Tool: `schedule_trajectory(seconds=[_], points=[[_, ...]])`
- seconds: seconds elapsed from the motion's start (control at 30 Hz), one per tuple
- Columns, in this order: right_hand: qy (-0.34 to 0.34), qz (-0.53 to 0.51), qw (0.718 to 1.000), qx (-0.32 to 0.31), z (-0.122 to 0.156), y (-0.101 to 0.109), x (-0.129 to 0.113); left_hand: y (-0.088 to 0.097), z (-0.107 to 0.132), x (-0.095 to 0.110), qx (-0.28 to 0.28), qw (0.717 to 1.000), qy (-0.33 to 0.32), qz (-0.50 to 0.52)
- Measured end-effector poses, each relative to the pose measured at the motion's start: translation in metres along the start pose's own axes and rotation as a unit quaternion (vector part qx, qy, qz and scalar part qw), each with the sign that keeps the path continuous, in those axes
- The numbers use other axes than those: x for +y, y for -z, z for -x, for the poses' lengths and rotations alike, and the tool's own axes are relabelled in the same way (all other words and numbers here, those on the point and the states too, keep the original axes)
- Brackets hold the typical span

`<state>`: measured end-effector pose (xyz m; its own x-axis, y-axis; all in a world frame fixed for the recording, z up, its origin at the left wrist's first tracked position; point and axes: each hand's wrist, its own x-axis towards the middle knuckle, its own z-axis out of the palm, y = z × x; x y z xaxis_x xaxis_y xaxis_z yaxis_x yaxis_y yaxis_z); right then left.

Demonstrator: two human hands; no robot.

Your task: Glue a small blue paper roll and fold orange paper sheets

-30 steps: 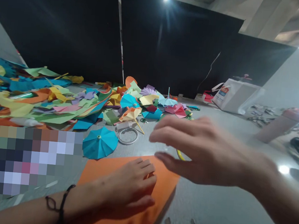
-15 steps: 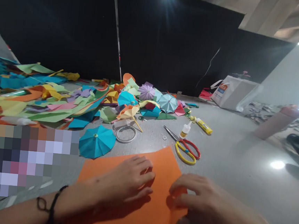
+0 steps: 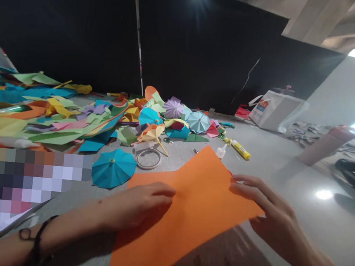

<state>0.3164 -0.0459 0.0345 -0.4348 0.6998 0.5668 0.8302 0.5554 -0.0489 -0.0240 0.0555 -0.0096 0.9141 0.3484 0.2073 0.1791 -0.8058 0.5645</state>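
Paper [image 3: 209, 193] in orange is lying directly before you at the near edge of the desk [image 3: 289, 167], its left part resting low and its right part rising clear of the surface, with a soft bend running between your two hands. Your left hand [image 3: 148, 205] is resting across the left part, palm down, its fingers lying close together and pressing on the sheet without gripping it; a black cord bracelet [image 3: 38, 236] is circling that wrist. Your right hand [image 3: 249, 193] is clamping the raised right edge, fingers reaching over it, while the thumb is partly hiding from view.

Beyond the sheet, to the left, a blue paper umbrella [image 3: 114, 171] is standing open beside a pale ring [image 3: 147, 167]. A white bottle [image 3: 221, 152] is showing just past the raised edge, its lower part hiding behind the orange, and a yellow tube [image 3: 241, 149] is lying near it. Farther back, a lilac umbrella [image 3: 173, 108] and a light blue umbrella [image 3: 198, 122] are sitting among coloured scraps [image 3: 68, 134], which are spreading far to your left. To the right, a pink flask [image 3: 321, 145] is standing in front of a white bag [image 3: 272, 111].
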Motion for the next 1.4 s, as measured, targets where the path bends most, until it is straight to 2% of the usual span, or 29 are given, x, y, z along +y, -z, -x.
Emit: schedule_trajectory(seconds=[0.1,0.17,0.33,0.43,0.63,0.73,0.83,0.93,1.1,1.23,1.3,1.4], points=[[0.005,-0.027,0.999,0.035,-0.012,0.003,-0.009,0.005,0.006,-0.009,-0.040,0.999,0.004,0.030],[0.001,-0.044,0.998,0.037,-0.017,0.002,-0.013,0.007,0.008,-0.010,-0.041,0.998,0.012,0.042],[-0.036,-0.051,0.997,0.035,-0.018,-0.005,-0.016,0.015,0.005,0.001,-0.041,0.998,0.029,0.050],[-0.048,-0.050,0.997,0.030,-0.017,-0.009,-0.016,0.021,0.005,0.006,-0.063,0.995,0.049,0.061],[-0.055,-0.060,0.996,0.043,-0.017,-0.011,-0.017,0.018,0.011,-0.001,-0.081,0.987,0.110,0.081],[-0.083,-0.069,0.993,0.037,-0.017,-0.010,-0.019,0.017,0.013,-0.002,-0.100,0.984,0.126,0.079],[-0.113,-0.086,0.989,0.035,-0.018,-0.010,-0.019,0.018,0.015,-0.001,-0.114,0.985,0.097,0.081],[-0.123,-0.096,0.987,0.038,-0.018,-0.008,-0.013,0.020,0.014,0.003,-0.113,0.988,0.042,0.095],[-0.161,-0.146,0.976,0.000,-0.014,-0.003,0.005,0.033,0.009,0.017,-0.131,0.983,-0.002,0.132],[-0.163,-0.113,0.980,0.021,-0.017,0.001,0.012,0.043,0.008,0.029,-0.201,0.957,-0.035,0.205],[-0.166,-0.099,0.980,0.035,-0.019,0.002,0.013,0.040,0.010,0.032,-0.196,0.955,-0.055,0.215],[-0.161,-0.107,0.981,0.029,-0.021,0.001,0.011,0.026,0.011,0.032,-0.142,0.971,-0.063,0.183]])
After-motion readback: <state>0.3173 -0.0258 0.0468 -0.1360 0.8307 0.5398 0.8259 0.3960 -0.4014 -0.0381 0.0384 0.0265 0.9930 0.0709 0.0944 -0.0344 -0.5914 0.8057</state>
